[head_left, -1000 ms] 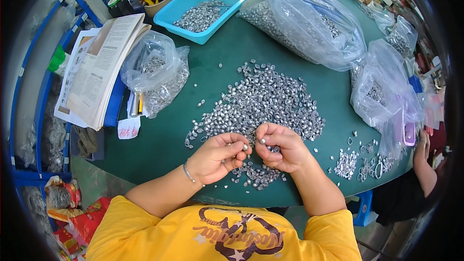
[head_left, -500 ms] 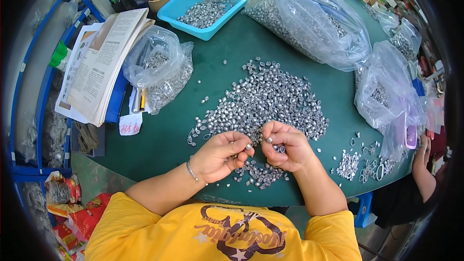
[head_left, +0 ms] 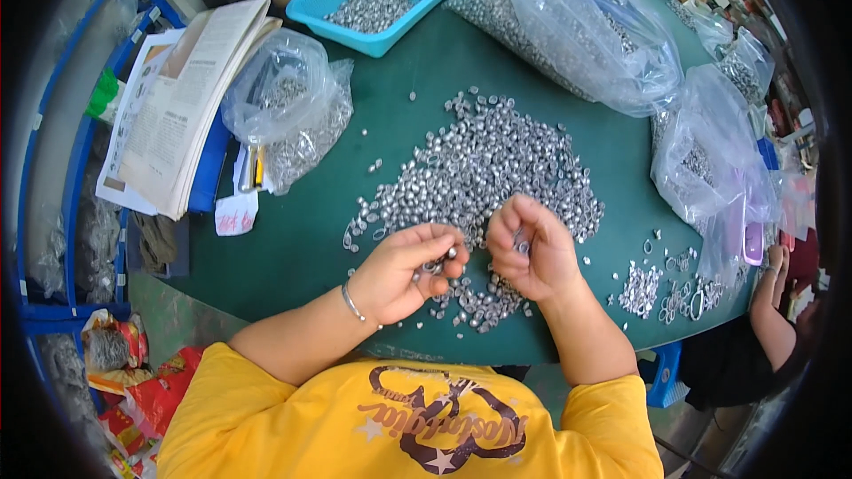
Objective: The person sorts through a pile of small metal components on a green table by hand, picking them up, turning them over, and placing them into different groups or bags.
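A wide heap of small silver-grey oval metal pieces [head_left: 497,155], some domed and some showing a hollow side, spreads over the green table. At its near edge, my left hand [head_left: 404,270] is closed around a few of these pieces, one rounded piece showing between thumb and forefinger. My right hand [head_left: 540,248] is a short way to the right, its fingers curled in over the heap. Metal pieces show at its palm, though how many it holds is hidden. Below and between the hands lies a smaller cluster of the same pieces [head_left: 484,306].
A blue basket [head_left: 377,40] of metal pieces stands at the back. Clear bags [head_left: 590,35] of parts lie behind and to the right. Another bag [head_left: 306,146] and a stack of papers [head_left: 182,115] sit left. Loose rings and links [head_left: 679,302] lie right, near another person's arm [head_left: 772,328].
My right hand has drawn away from my left, up and slightly right, and its fingertips have turned inward. My left hand stays nearly in place, still holding pieces. The whole view has shifted slightly.
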`<state>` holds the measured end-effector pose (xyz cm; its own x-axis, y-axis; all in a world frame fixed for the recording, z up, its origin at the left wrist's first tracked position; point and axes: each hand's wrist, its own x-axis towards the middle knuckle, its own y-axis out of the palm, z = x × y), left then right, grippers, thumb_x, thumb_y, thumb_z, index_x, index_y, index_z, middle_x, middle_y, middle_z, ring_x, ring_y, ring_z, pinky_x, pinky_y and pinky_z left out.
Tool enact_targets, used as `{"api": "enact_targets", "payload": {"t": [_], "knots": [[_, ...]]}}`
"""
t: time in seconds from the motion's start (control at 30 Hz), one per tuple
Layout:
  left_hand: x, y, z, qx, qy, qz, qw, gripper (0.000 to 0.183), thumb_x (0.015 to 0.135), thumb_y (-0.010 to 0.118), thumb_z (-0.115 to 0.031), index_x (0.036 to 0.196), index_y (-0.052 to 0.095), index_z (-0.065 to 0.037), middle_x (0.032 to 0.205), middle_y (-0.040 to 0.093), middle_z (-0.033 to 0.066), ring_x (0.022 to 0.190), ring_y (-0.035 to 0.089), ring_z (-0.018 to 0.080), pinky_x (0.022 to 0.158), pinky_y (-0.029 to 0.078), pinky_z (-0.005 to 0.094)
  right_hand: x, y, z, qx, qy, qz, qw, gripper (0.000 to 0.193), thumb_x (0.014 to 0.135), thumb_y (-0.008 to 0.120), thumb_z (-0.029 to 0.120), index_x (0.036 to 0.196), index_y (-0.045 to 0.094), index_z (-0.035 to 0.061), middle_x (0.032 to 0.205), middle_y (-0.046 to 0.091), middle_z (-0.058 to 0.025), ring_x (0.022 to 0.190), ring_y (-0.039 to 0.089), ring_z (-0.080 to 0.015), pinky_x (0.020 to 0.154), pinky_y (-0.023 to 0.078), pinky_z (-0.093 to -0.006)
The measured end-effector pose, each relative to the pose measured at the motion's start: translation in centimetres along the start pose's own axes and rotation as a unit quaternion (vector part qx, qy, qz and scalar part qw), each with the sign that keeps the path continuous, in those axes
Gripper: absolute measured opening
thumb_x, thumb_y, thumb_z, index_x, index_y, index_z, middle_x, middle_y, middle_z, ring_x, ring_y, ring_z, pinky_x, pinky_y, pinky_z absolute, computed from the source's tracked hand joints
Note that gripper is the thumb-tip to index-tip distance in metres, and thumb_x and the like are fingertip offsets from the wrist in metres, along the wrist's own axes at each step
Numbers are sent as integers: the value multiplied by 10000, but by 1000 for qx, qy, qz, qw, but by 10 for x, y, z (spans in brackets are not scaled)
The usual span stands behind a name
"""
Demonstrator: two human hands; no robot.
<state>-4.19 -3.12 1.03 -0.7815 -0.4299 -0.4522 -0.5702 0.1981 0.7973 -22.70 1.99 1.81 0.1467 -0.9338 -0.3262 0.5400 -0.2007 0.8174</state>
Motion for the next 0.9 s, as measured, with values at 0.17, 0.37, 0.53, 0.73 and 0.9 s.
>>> {"api": "enact_targets", "payload": {"t": [0.17, 0.37, 0.53, 0.73, 0.9], "knots": [[3, -9, 2, -33, -62, 66, 995, 436, 934, 297, -376, 1089, 488, -16, 956, 566, 114, 800, 596, 180, 517, 489, 236, -2, 37, -34, -262, -233, -50, 935, 144, 888, 431, 140, 797, 461, 31, 720, 484, -92, 536, 439, -158, 509, 369, -243], [0, -12, 2, -167, -54, 46, 983, 278, 923, 368, -323, 961, 517, -92, 779, 539, 43, 562, 499, 106, 374, 385, 186, -7, 48, -39, -577, -371, 101, 720, 102, 838, 465, 13, 904, 541, -10, 945, 574, -144, 894, 546, -239, 798, 433, -320], [-7, -7, -18, -187, 47, 48, 980, 331, 914, 406, -341, 662, 407, -126, 625, 401, 8, 439, 337, 69, 335, 228, 168, -13, 29, -28, -752, -322, 42, 574, 68, 711, 577, -11, 766, 586, 28, 713, 544, -86, 681, 531, -259, 619, 430, -342], [-9, -12, -22, -234, 87, 93, 964, 276, 917, 409, -306, 832, 542, -81, 666, 421, 9, 496, 370, 90, 368, 278, 178, -22, 28, -44, -857, -249, 68, 447, 141, 612, 569, -8, 747, 572, 31, 730, 500, -96, 711, 507, -258, 632, 415, -348], [-11, -8, -21, -244, 74, 42, 966, 231, 906, 426, -266, 831, 534, -76, 743, 475, 39, 596, 424, 99, 386, 308, 177, -18, 32, -38, -764, -244, 8, 597, 149, 685, 571, -42, 824, 580, 8, 786, 527, -111, 698, 548, -257, 612, 452, -317]]}}
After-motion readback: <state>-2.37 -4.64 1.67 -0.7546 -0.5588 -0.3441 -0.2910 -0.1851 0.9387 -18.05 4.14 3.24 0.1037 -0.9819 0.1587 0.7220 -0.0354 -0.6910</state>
